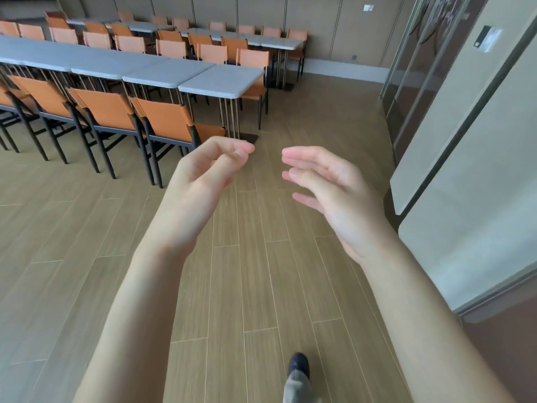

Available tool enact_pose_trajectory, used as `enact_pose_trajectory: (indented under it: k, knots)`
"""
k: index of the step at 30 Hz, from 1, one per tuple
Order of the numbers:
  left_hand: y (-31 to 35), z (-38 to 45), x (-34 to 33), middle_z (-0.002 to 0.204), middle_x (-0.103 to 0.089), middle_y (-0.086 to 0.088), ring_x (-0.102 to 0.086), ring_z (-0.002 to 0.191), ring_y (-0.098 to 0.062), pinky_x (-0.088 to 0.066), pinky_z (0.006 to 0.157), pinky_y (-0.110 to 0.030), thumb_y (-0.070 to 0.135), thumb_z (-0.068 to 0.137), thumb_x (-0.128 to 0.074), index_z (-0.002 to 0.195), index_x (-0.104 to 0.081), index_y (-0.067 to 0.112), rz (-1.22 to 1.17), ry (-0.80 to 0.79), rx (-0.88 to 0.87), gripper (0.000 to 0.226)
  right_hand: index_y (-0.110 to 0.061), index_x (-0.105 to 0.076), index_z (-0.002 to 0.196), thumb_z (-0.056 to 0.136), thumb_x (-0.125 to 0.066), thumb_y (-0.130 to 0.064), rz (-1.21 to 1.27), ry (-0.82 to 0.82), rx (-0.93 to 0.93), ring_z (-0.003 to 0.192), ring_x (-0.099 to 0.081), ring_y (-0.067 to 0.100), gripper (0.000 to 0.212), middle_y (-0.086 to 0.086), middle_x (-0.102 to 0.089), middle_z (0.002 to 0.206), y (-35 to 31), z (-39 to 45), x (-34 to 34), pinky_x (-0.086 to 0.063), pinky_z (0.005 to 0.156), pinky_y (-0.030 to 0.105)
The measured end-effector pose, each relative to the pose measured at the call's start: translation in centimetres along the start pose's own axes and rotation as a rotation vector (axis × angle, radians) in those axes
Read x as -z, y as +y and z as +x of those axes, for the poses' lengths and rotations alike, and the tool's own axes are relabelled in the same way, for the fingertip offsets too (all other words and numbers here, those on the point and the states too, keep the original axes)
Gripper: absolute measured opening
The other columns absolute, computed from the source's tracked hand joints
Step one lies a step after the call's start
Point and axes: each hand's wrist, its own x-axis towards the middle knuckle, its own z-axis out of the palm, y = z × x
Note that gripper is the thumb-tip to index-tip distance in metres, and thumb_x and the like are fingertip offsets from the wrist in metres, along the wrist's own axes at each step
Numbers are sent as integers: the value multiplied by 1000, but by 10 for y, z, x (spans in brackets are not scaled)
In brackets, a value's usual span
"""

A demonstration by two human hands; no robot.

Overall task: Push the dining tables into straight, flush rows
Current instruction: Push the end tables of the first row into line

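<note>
A row of grey-topped dining tables runs from the far left to its end table (223,81), which stands ahead of me on thin metal legs. A second row of tables (255,40) stands behind it near the back wall. My left hand (203,181) is raised in the air over the floor, fingers loosely curled, holding nothing. My right hand (334,190) is raised beside it, fingers relaxed and nearly straight, also empty. Both hands are well short of the end table and touch nothing.
Orange chairs (165,120) with black legs line the near side of the front row, and more stand between the rows. A panelled wall (465,170) and glass door (412,68) run along the right. Wood floor (247,271) lies between me and the tables. My shoe (298,365) is at the bottom.
</note>
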Motion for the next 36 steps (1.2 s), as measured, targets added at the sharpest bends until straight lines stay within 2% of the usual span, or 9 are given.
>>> enact_pose_trajectory:
  k: [9, 21, 24, 32, 36]
  knots:
    - [-41, 146, -30, 116, -70, 18, -61, 119, -4, -47, 109, -40, 36, 95, -53, 107, -72, 25, 3, 30, -3, 25, -26, -70, 119, 100, -58, -18, 9, -86, 18, 116, -63, 1, 24, -15, -69, 122, 43, 155, 22, -53, 103, 38]
    - [-90, 333, -56, 114, -71, 17, -63, 117, -9, -49, 106, -37, 40, 90, -54, 103, -73, 28, 55, 87, 26, 26, -26, -71, 117, 99, -59, -15, 98, -36, 0, 116, -65, 4, 25, -13, -70, 120, 87, 354, 65, -54, 101, 39]
    - [-106, 368, -52, 115, -71, 19, -63, 116, -7, -49, 104, -32, 40, 90, -53, 104, -72, 27, 58, 102, 39, 28, -25, -72, 116, 99, -59, -14, 114, -39, -19, 115, -65, 4, 24, -13, -71, 119, 101, 391, 65, -54, 101, 40]
    - [-160, 468, -22, 115, -71, 16, -63, 117, -12, -48, 108, -42, 38, 91, -54, 104, -73, 31, 72, 119, 76, 24, -26, -71, 116, 99, -58, -14, 105, -63, -62, 116, -65, 5, 24, -14, -71, 120, 136, 497, 36, -54, 102, 40]
    - [-186, 530, 10, 113, -71, 14, -63, 116, -11, -48, 108, -41, 34, 95, -54, 105, -73, 29, 87, 119, 80, 22, -24, -71, 116, 100, -58, -14, 103, -64, -61, 116, -65, 6, 24, -13, -71, 119, 144, 568, 7, -55, 101, 39]
